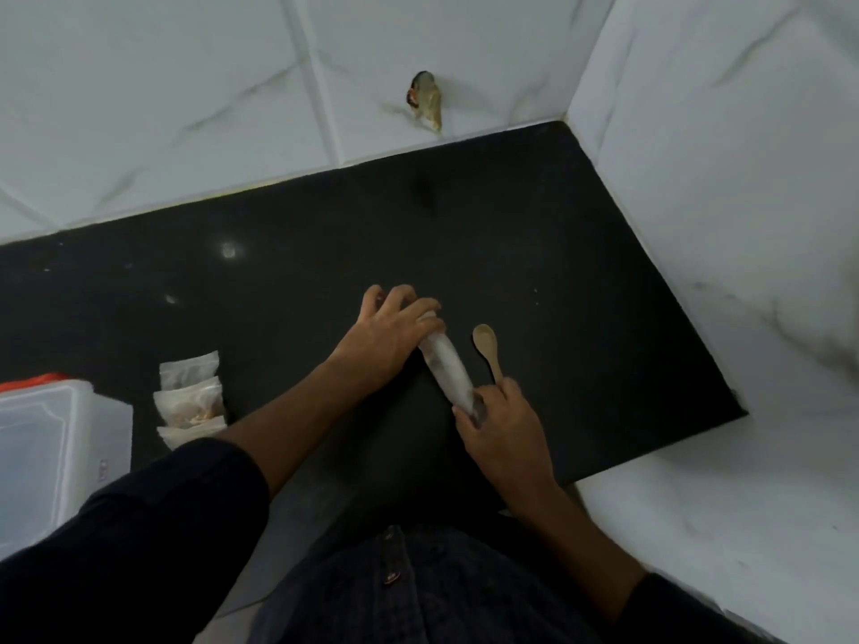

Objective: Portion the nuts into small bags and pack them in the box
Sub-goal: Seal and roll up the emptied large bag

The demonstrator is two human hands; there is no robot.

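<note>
Black counter (325, 253) bears plastic box (56, 453), small bags (190, 402), wooden spoon (488, 350).

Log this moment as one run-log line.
left hand: grips rolled plastic bag | right hand: grips bag's near end | wooden spoon: on counter | filled bags: beside box

Black counter (325, 253); white grey-veined tiles (186, 76); tan wooden spoon (485, 346); translucent box (56, 439)

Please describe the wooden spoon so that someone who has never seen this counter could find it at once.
Start at the black counter in the corner of the white tiled walls. Near its middle, two hands hold a rolled clear bag. The wooden spoon lies flat just right of that roll, bowl pointing away from the person; it is the only wooden thing there.
</note>
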